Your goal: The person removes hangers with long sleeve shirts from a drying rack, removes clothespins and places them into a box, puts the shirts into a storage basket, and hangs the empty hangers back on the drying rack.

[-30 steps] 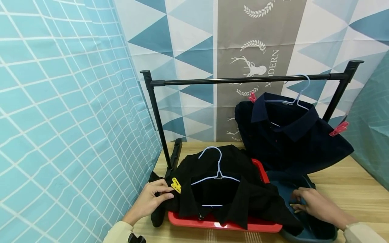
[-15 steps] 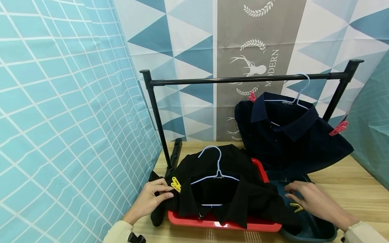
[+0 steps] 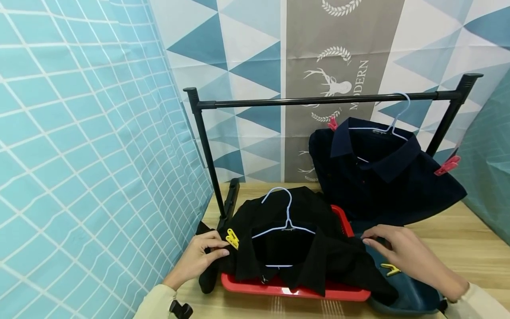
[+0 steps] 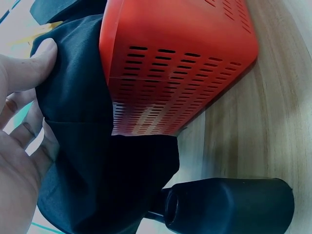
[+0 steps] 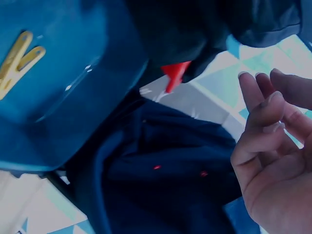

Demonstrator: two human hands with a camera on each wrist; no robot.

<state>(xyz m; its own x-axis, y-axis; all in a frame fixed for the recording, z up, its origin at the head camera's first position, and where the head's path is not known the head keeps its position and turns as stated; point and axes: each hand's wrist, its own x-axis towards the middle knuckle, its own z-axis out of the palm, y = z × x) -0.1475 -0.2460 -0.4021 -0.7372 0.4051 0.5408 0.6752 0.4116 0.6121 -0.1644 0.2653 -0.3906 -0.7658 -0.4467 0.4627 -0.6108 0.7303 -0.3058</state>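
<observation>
1. The left hand (image 3: 201,254) pinches one end of a black collared shirt (image 3: 287,248) that lies across a perforated red plastic basket (image 3: 350,294), near the centre.
2. The right hand (image 3: 402,248), fingers loosely bent and grasping nothing, hovers over one dark blue plastic basin (image 3: 418,294) at near right.
3. Two yellow plastic clips: the first (image 3: 232,239) on the black shirt, just beside the left fingertips; the second (image 3: 390,269) in the basin.
4. Two pale blue hangers: one (image 3: 288,217) in the black shirt's collar, the other (image 3: 397,118) on a black metal rack (image 3: 255,103), bearing a navy collared shirt (image 3: 382,190) at far right.
5. Two pinkish-red pegs, left (image 3: 332,123) and right (image 3: 447,165), grip the navy shirt.
</observation>
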